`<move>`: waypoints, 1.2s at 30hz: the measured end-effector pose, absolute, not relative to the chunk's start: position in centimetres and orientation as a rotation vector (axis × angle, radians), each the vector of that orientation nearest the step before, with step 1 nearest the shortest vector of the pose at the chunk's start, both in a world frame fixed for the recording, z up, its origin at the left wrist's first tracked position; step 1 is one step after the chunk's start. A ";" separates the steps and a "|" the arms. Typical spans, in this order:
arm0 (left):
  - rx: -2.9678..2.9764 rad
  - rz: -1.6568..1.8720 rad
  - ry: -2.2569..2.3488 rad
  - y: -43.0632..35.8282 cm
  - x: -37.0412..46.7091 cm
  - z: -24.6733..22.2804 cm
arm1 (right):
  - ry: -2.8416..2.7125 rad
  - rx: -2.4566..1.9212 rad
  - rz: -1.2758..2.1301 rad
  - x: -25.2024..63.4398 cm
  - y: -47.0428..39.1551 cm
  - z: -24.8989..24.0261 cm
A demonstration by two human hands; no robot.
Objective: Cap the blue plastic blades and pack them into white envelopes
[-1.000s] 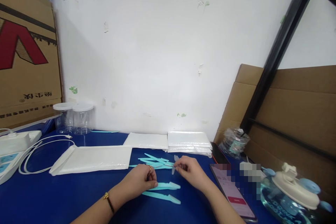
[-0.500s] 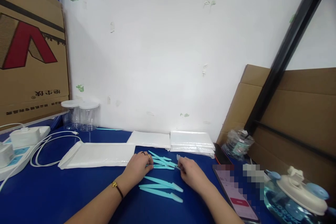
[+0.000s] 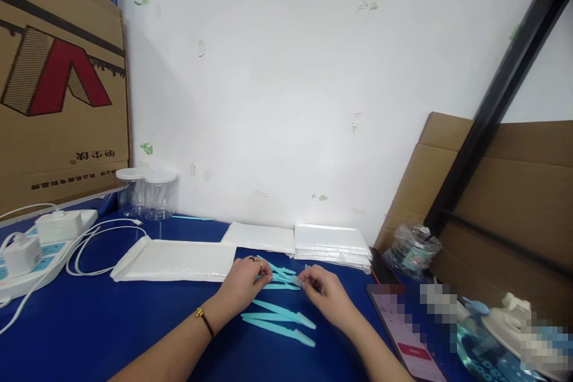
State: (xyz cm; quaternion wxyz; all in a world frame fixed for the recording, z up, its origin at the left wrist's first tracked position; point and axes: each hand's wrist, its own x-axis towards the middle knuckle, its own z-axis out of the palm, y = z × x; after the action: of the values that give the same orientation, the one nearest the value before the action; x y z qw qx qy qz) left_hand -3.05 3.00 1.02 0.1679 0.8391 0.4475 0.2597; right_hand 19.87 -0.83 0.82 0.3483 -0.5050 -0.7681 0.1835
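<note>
My left hand [image 3: 245,282] is closed in a pinch on the handle of a light-blue eyebrow razor [image 3: 282,279], which points to the right. My right hand [image 3: 324,291] has its fingers closed at the razor's blade end, where a translucent cover [image 3: 297,280] shows. Whether that cover is on the blade or apart from it, I cannot tell. Just behind the hands lie more light-blue razors [image 3: 283,270], partly overlapping. In front of them, several razors [image 3: 278,329] are laid out side by side, blade ends to the right.
White padded packs [image 3: 331,239] lie along the wall, and a longer white pouch [image 3: 179,259] lies to the left. Two clear jars [image 3: 160,197], a power strip [image 3: 58,256] and a white cable stand at left. A phone [image 3: 403,331] and a water bottle [image 3: 496,340] are at right.
The view has turned slightly left. My hands have come a little closer together, and the razor between them shows more clearly. The front razors lie as before.
</note>
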 end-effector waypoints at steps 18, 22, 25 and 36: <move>2.380 0.577 1.073 1.6 -2.0 0.5 | -2.121 -1.313 0.747 19.5 -1.9 1.2; 2.417 0.636 1.225 2.4 -2.8 0.6 | -2.060 -1.391 0.587 22.3 -0.9 1.2; 2.458 0.611 1.410 3.3 -3.5 0.2 | -1.977 -1.530 0.364 24.5 0.1 0.8; 2.421 0.558 1.424 3.9 -3.8 -0.4 | -2.143 -1.559 0.276 23.6 0.6 -0.3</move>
State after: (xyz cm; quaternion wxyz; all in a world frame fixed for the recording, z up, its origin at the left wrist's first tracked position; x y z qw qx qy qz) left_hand -3.76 3.89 -0.38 0.1387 0.8373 0.4924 0.1928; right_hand 23.61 0.62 -0.34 0.2363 -0.5687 -0.7815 0.1005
